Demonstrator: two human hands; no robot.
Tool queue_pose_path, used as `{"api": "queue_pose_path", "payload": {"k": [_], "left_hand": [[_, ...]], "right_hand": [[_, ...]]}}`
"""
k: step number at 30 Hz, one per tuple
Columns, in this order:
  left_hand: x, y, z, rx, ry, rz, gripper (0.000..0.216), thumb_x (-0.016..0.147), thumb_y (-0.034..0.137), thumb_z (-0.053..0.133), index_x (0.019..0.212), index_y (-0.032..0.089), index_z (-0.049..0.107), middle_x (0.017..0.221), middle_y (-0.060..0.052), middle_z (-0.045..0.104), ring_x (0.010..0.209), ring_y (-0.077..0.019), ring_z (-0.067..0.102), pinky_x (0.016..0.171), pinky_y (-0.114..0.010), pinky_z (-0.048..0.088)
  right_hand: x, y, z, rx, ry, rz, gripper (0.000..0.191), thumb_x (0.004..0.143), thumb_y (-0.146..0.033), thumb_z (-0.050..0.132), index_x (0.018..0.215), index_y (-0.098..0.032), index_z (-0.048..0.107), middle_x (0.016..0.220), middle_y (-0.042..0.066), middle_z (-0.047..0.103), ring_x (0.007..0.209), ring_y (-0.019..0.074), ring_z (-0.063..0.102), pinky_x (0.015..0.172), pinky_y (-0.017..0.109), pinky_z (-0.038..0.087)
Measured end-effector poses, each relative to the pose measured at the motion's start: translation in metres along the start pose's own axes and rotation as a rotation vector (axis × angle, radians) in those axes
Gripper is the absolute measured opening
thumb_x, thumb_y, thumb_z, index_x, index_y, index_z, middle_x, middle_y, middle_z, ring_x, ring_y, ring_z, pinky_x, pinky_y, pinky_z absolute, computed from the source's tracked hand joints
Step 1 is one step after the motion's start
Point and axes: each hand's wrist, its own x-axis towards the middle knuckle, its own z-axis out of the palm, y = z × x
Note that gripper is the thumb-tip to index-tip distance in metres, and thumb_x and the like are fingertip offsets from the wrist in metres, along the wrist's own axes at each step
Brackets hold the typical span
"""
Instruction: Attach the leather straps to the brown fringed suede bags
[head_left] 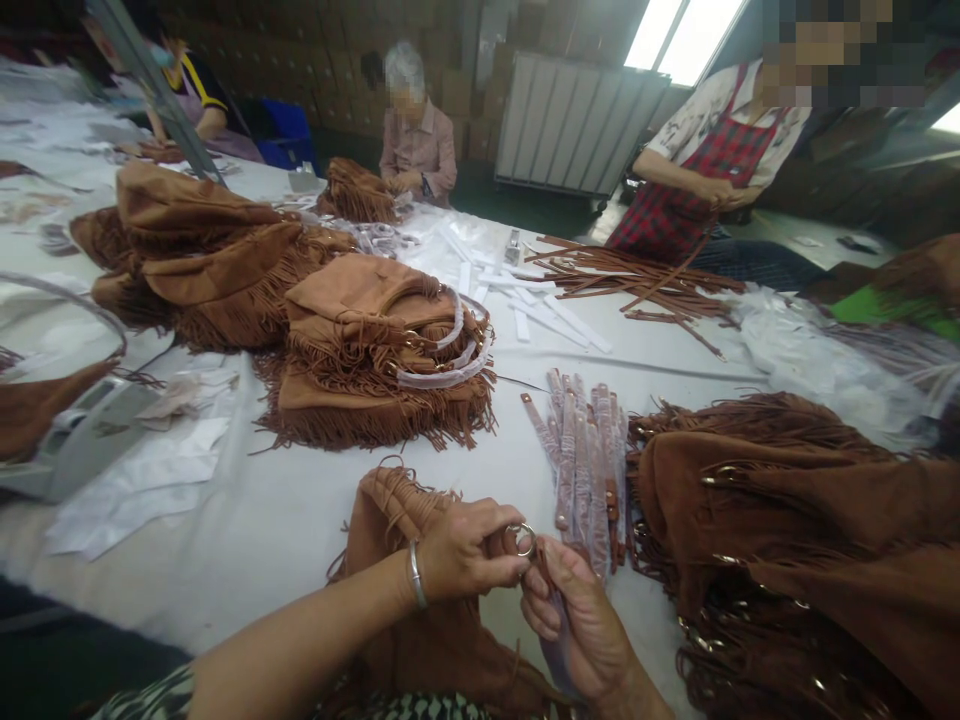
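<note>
My left hand (469, 550) pinches a gold-coloured metal ring (526, 541) between thumb and fingers, at the front of the table. Just right of it, my right hand (581, 615) is closed around a strap wrapped in clear plastic (553, 645), its end up against the ring. Whether the strap passes through the ring I cannot tell. Beneath my hands and arms lies a brown fringed suede bag (382, 520), partly covered by them. More plastic-wrapped straps (581, 460) lie in a bundle beyond my right hand.
Finished-looking fringed bags (345, 300) are piled ahead to the left. A heap of brown bags (780, 500) lies at the right. Farther back are white strips (555, 315) and long brown straps (645, 275). Co-workers, one in a checked apron (720, 160), work around the table.
</note>
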Motion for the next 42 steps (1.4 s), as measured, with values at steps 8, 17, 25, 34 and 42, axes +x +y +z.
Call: {"api": "queue_pose_path", "payload": {"k": [8, 17, 25, 34, 42], "left_hand": [[-0.003, 0.01, 0.001, -0.063, -0.095, -0.167, 0.034, 0.07, 0.032, 0.065, 0.098, 0.013, 0.06, 0.08, -0.006, 0.063, 0.071, -0.0141, 0.057, 0.067, -0.024, 0.046], [-0.01, 0.012, 0.005, 0.087, -0.019, 0.107, 0.024, 0.079, 0.031, 0.057, 0.095, 0.013, 0.056, 0.072, -0.005, 0.06, 0.068, -0.0143, 0.055, 0.065, -0.025, 0.044], [-0.016, 0.013, 0.008, 0.15, 0.059, 0.173, 0.023, 0.082, 0.033, 0.055, 0.095, 0.014, 0.053, 0.076, -0.006, 0.062, 0.07, -0.0146, 0.057, 0.066, -0.026, 0.045], [-0.019, 0.012, 0.009, 0.07, -0.051, 0.237, 0.025, 0.086, 0.034, 0.049, 0.096, 0.012, 0.052, 0.07, -0.007, 0.06, 0.067, -0.0157, 0.057, 0.065, -0.027, 0.045], [-0.021, 0.012, 0.005, 0.005, -0.034, 0.192, 0.025, 0.085, 0.036, 0.05, 0.092, 0.013, 0.053, 0.065, -0.005, 0.059, 0.061, -0.0139, 0.054, 0.06, -0.024, 0.042]], "right_hand": [[0.002, -0.014, -0.002, -0.162, 0.053, 0.079, 0.031, 0.077, -0.043, 0.063, 0.071, -0.016, 0.049, 0.047, -0.009, 0.034, 0.035, 0.0003, 0.017, 0.033, 0.014, 0.011], [-0.007, -0.026, 0.0, -0.28, 0.05, 0.129, 0.032, 0.077, -0.044, 0.063, 0.072, -0.014, 0.052, 0.047, -0.009, 0.035, 0.034, -0.0004, 0.02, 0.032, 0.013, 0.012], [-0.01, -0.005, -0.001, -0.092, 0.041, 0.117, 0.028, 0.078, -0.041, 0.063, 0.073, -0.015, 0.052, 0.047, -0.01, 0.031, 0.035, 0.0002, 0.016, 0.032, 0.013, 0.013], [-0.001, -0.025, -0.014, -0.476, 0.19, 0.032, 0.035, 0.07, -0.046, 0.069, 0.07, -0.014, 0.055, 0.049, -0.007, 0.04, 0.038, 0.002, 0.026, 0.036, 0.016, 0.016], [0.008, -0.022, -0.011, -0.619, 0.031, 0.035, 0.034, 0.077, -0.045, 0.061, 0.07, -0.012, 0.057, 0.051, -0.005, 0.04, 0.044, 0.0042, 0.025, 0.041, 0.02, 0.014]]}}
